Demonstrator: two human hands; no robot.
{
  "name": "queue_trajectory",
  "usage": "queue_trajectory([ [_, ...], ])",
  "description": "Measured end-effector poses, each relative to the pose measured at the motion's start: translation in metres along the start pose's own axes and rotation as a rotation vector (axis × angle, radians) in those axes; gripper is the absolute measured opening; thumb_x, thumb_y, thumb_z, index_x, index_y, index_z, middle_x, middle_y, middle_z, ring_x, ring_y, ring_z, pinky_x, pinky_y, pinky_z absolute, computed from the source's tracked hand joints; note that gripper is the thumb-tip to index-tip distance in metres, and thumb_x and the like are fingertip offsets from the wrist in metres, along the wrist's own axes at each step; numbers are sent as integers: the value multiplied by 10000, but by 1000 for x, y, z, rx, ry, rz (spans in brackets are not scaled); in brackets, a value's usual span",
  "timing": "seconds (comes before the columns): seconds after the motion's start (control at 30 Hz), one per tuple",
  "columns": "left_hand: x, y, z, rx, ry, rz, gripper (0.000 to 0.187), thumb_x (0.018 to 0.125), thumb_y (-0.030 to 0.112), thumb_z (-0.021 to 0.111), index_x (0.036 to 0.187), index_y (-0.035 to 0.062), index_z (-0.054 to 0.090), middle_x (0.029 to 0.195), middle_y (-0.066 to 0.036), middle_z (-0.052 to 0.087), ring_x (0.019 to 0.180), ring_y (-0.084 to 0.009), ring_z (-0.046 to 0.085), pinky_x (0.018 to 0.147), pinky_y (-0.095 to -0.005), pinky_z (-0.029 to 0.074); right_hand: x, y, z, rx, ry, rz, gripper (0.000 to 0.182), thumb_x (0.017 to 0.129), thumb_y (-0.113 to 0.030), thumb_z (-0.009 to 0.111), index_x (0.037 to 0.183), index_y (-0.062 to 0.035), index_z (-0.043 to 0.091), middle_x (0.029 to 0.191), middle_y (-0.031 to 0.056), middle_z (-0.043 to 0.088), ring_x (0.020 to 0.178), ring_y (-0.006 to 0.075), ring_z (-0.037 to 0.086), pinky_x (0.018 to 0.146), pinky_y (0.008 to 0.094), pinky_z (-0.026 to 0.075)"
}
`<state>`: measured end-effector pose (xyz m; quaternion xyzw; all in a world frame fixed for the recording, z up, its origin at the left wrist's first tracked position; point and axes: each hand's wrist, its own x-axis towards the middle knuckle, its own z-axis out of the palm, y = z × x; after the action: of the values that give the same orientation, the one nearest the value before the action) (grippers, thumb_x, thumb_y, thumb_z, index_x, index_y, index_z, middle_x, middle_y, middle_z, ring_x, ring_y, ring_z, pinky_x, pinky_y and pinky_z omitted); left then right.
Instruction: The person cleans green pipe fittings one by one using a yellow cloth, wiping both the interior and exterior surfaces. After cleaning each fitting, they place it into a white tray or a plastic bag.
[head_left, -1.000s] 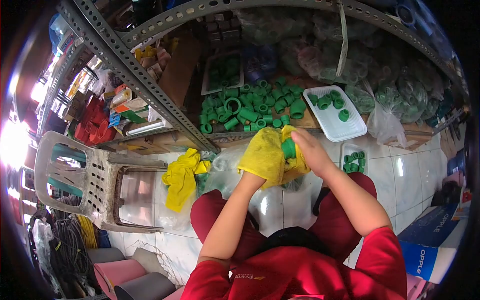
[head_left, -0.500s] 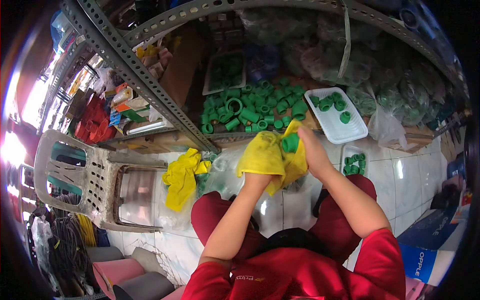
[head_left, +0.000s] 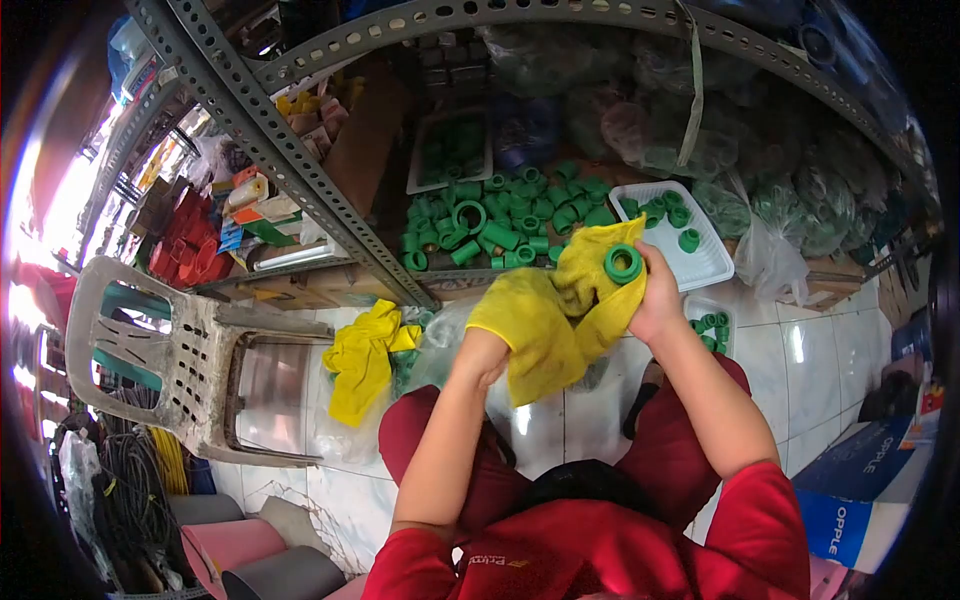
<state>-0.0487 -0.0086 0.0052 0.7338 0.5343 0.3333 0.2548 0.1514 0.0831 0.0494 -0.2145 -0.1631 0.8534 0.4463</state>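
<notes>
A yellow cloth (head_left: 545, 325) hangs between my two hands in front of the shelf. My left hand (head_left: 482, 357) is closed on the cloth's left end, with its fingers mostly under the fabric. At the cloth's right end, my right hand (head_left: 657, 297) grips a green pipe fitting (head_left: 623, 263) through the fabric, its round opening facing up. Beyond the cloth, a pile of green fittings (head_left: 495, 232) lies on the low shelf. Beside the pile, a white tray (head_left: 712, 262) holds several fittings.
A second yellow cloth (head_left: 362, 360) lies on plastic bags on the floor. A small clear tray (head_left: 712, 312) of fittings sits by my right knee. A worn plastic chair (head_left: 190, 350) stands at left, and a blue box (head_left: 850, 500) at lower right. Metal shelf posts (head_left: 290, 155) rise ahead.
Both hands have spread apart, my left toward the lower left and my right to the right. The cloth is stretched wider, and the fitting has moved right and turned its opening up.
</notes>
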Motion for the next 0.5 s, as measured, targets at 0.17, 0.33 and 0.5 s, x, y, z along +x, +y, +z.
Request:
queue_trajectory([
  [0.17,8,7,24,-596,76,-344,354,832,164,499,1156,25,463,1146,-94,514,1054,-255,495,847,-352,419,-2,-5,0,-82,177,-231,315,881,-240,428,1083,-2,471,1025,110,559,963,231,538,855,356,424],
  [0.33,0,9,17,419,-550,-541,262,778,214,520,963,44,594,915,-145,614,863,-301,577,732,-368,452,-5,4,-7,-241,202,-184,299,878,-216,459,1078,5,471,1013,88,549,935,190,537,828,311,424],
  [0.5,11,38,6,83,-178,-463,360,792,233,569,1103,56,536,975,-144,601,841,-258,588,737,-310,450,-9,24,-15,-693,107,-177,320,881,-241,463,1078,11,479,985,59,532,900,114,490,782,236,385],
])
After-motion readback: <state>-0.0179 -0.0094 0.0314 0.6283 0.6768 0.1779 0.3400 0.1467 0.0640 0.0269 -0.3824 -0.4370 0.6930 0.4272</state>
